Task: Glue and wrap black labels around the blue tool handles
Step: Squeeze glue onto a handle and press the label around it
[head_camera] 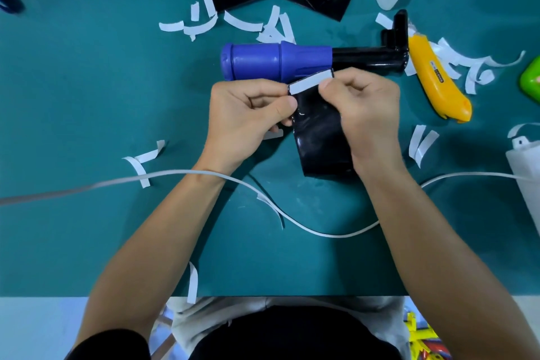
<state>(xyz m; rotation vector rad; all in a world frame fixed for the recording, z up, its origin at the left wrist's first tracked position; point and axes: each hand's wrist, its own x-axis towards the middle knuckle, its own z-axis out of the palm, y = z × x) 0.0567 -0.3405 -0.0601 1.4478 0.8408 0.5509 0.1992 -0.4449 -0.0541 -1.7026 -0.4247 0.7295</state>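
2 hands (248, 117) (368, 114) pinch glossy blk label (320, 143).

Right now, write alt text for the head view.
The left hand and right hand pinch a black label by its white strip, near a blue tool handle on a teal mat. White scraps and a yellow knife lie around.

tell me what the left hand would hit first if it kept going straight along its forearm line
Probably the blue tool handle, lying just beyond the left hand, which pinches the black label; height above the table is unclear.
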